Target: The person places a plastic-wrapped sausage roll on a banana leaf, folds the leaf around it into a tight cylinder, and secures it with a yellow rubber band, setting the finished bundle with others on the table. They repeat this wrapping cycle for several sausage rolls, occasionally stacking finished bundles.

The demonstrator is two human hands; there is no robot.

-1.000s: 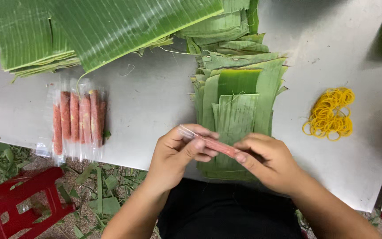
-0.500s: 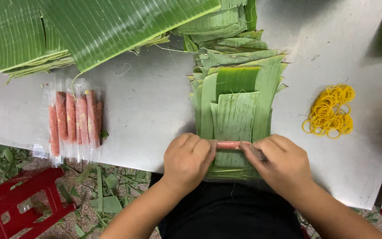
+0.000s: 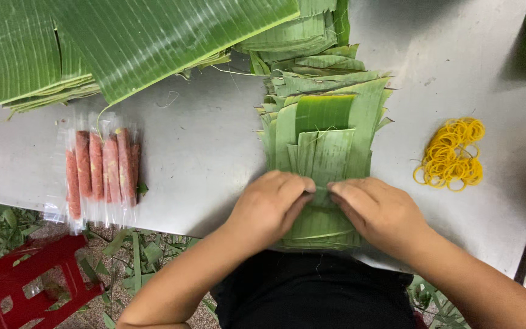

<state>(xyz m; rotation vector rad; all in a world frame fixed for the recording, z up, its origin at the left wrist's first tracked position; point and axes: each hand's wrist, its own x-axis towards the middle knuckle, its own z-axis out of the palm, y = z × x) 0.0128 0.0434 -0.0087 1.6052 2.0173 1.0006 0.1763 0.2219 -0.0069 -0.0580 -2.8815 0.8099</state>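
A stack of cut banana leaf strips (image 3: 324, 131) lies on the grey metal table (image 3: 208, 152) in front of me. My left hand (image 3: 272, 204) and my right hand (image 3: 380, 210) press down side by side on the near end of the stack, fingertips almost touching. The pink sausage held earlier is hidden under my fingers and the leaf. Several wrapped pink sausages (image 3: 101, 167) lie in a row on the table to the left.
Large banana leaves (image 3: 123, 42) are piled at the back left. A heap of yellow rubber bands (image 3: 452, 155) lies to the right. A red plastic stool (image 3: 25, 286) and leaf scraps are on the floor at the lower left.
My hands carried the unwrapped sausage down onto the leaf stack. Now they cover it, pressing on the leaf strip, and the sausage no longer shows.
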